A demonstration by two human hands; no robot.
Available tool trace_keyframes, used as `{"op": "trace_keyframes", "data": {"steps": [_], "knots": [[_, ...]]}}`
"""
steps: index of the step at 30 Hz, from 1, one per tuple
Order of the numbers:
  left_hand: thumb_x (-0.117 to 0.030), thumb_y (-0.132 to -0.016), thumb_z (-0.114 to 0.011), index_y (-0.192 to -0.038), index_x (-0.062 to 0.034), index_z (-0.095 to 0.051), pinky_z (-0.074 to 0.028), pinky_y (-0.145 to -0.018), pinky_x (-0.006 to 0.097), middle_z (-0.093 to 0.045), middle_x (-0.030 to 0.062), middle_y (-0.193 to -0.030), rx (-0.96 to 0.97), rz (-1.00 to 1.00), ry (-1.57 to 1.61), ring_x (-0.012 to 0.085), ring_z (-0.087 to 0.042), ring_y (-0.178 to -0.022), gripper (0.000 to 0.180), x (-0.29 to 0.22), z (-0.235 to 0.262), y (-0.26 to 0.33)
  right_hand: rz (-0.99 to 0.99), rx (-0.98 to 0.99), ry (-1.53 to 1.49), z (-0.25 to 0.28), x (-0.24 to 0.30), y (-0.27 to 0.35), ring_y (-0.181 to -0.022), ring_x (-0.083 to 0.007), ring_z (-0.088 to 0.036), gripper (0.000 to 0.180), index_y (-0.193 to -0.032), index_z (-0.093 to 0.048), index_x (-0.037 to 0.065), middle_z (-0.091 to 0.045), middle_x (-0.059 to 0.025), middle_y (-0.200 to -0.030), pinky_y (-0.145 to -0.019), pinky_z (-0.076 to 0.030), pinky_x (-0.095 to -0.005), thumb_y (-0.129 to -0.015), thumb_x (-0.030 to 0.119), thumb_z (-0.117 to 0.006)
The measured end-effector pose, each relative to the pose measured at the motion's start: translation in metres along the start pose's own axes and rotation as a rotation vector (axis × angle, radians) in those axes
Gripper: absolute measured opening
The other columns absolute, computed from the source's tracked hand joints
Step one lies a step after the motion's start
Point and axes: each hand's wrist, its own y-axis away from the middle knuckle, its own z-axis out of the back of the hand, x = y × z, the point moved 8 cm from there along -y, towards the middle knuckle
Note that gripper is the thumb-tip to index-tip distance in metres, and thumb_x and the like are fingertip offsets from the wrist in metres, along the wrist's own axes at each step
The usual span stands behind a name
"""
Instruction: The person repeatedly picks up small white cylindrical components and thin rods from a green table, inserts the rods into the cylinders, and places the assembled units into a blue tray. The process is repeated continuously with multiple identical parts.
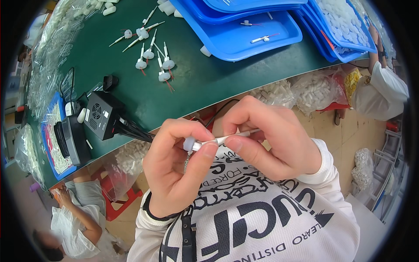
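Between my two hands, in front of my chest, lies a thin white rod-like part (221,140) with a round white cap at its left end. My left hand (176,157) pinches it near the cap, thumb and forefinger closed. With thumb and forefinger my right hand (266,139) grips the rod farther right, and its tip pokes out past the fingers. Some of the rod is hidden by the fingertips. Similar white parts with round caps and thin red wires (164,76) lie on the green table (192,83) beyond my hands.
A black box with a fan grille (99,112) and cables stands at the table's left edge. Blue trays (244,48) are stacked at the back, one with white discs (345,22). Clear tubes (48,56) pile up far left. Other people sit left and right.
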Motion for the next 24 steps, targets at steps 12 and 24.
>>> {"op": "trace_keyframes", "data": {"steps": [12,24], "knots": [[-0.001,-0.088,-0.052,-0.099,0.0006,-0.050,-0.040,-0.070,0.019,-0.055,0.0032,-0.090,-0.025,0.227,0.145,0.0060,-0.050,-0.079,0.011,0.024,0.002,-0.012,0.199,-0.193,0.394,0.007,-0.003,-0.004,-0.053,-0.0225,-0.055,0.007,-0.083,-0.057,0.007,-0.056,-0.0056,-0.061,-0.047,-0.042,-0.0315,-0.079,0.009,-0.062],[-0.013,-0.093,-0.043,-0.117,0.0046,-0.046,-0.035,-0.057,0.018,-0.060,0.0157,-0.101,-0.004,0.160,-0.032,0.0045,-0.041,-0.061,0.029,-0.001,0.033,-0.067,0.189,-0.440,0.932,0.015,-0.016,-0.059,-0.071,-0.0220,-0.054,0.009,-0.074,-0.058,0.009,-0.059,-0.0023,-0.073,-0.060,-0.042,-0.0363,-0.068,0.011,-0.064]]}}
